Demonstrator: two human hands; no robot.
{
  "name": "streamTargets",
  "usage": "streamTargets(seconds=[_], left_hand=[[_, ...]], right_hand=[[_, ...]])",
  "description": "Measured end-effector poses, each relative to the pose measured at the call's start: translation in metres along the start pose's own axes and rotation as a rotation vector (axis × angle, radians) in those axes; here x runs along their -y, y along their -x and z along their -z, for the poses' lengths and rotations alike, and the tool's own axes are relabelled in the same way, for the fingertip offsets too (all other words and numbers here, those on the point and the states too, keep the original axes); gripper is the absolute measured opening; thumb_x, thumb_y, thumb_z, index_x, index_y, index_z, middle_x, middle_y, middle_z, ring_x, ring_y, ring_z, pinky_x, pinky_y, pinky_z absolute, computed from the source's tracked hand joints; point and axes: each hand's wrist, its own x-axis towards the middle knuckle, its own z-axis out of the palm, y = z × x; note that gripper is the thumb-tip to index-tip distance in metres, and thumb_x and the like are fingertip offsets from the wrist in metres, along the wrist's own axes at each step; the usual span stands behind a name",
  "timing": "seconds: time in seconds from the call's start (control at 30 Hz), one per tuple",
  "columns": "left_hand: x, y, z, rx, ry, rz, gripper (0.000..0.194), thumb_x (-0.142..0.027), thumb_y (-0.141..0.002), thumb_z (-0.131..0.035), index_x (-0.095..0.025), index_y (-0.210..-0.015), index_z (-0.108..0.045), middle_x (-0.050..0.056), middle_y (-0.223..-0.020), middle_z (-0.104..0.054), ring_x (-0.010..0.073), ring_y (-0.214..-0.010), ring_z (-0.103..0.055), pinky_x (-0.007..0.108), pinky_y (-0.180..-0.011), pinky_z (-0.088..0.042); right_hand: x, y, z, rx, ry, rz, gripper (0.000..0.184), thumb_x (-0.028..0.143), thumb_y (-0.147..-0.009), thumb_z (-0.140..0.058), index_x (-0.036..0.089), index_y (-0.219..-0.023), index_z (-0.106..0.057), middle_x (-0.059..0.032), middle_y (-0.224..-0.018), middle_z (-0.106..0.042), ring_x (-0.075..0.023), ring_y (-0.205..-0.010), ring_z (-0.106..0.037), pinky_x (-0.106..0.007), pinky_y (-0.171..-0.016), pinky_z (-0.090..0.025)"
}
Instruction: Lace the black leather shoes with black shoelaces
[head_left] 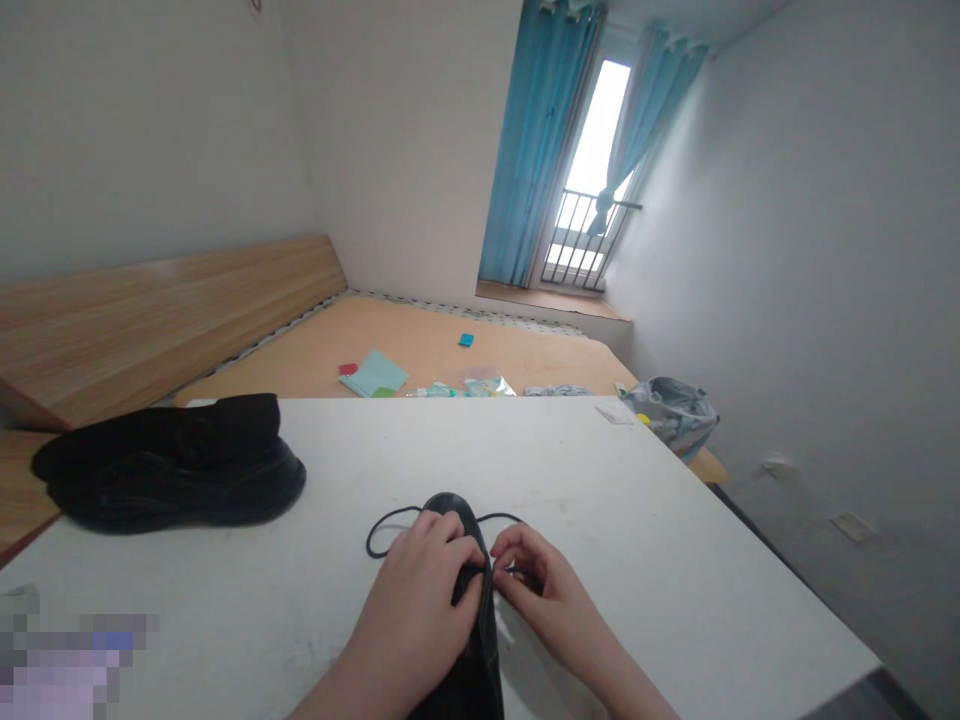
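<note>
A black shoe (487,655) lies on the white table right in front of me, its toe pointing away. My left hand (431,575) is closed over the top of the shoe, with thumb and forefinger bent together near its lacing edge. A thin black shoelace (370,535) loops out on the table to the left of the toe and also on the right side. At the shoe's right side, my right hand (544,580) pinches part of the lace between thumb and fingers. The eyelets are mostly hidden under my left hand.
Another black shoe (180,490) lies on the white table (675,590) at the left. Beyond the table, a bed (420,325) holds a pale green cloth (375,373) and small packets. A bag (675,410) stands past the right far corner.
</note>
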Motion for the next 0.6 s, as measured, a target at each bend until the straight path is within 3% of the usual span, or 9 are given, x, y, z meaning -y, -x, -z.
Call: streamTargets(seconds=[0.2,0.3,0.4,0.5,0.6], left_hand=[[0.004,0.000,0.005,-0.071,0.100,-0.016,0.022,-0.018,-0.089,-0.046,-0.022,-0.078,-0.064,0.003,-0.087,-0.063,0.0236,-0.091,-0.058,0.040,-0.082,-0.044],[0.012,-0.001,0.013,-0.171,0.205,-0.056,0.021,-0.024,-0.091,-0.047,-0.023,-0.082,-0.065,0.004,-0.091,-0.066,0.0231,-0.094,-0.061,0.038,-0.086,-0.046],[0.019,-0.001,0.015,-0.242,0.332,-0.106,0.019,-0.029,-0.089,-0.051,-0.025,-0.085,-0.069,0.004,-0.095,-0.068,0.0225,-0.098,-0.062,0.034,-0.088,-0.048],[0.024,0.000,0.015,-0.279,0.416,-0.100,0.022,-0.034,-0.089,-0.052,-0.026,-0.092,-0.072,0.005,-0.102,-0.071,0.0238,-0.104,-0.063,0.036,-0.093,-0.048],[0.027,0.002,0.021,-0.338,0.495,-0.068,0.031,-0.038,-0.092,-0.046,-0.028,-0.105,-0.072,0.005,-0.114,-0.070,0.0255,-0.116,-0.059,0.043,-0.104,-0.043]], right_hand=[[0.014,0.005,0.009,-0.027,0.280,0.107,0.013,0.024,-0.088,-0.055,0.022,-0.100,-0.062,-0.0045,-0.097,-0.063,-0.0193,-0.087,-0.056,-0.031,-0.073,-0.044],[0.023,0.003,0.010,-0.011,0.308,0.240,0.019,0.030,-0.094,-0.051,0.025,-0.107,-0.064,-0.0068,-0.109,-0.062,-0.0215,-0.106,-0.054,-0.036,-0.090,-0.043],[0.034,-0.002,0.002,0.017,0.268,0.307,0.018,0.034,-0.094,-0.053,0.024,-0.102,-0.066,-0.0069,-0.108,-0.062,-0.0215,-0.108,-0.054,-0.037,-0.098,-0.039],[0.048,-0.008,-0.006,0.042,0.165,0.250,0.032,0.046,-0.094,-0.051,0.020,-0.079,-0.062,-0.0043,-0.083,-0.063,-0.0191,-0.085,-0.058,-0.033,-0.082,-0.045],[0.061,-0.013,-0.008,0.060,-0.067,0.141,0.045,0.059,-0.091,-0.047,0.021,-0.069,-0.051,0.0041,-0.056,-0.047,-0.0130,-0.054,-0.047,-0.026,-0.055,-0.040]])
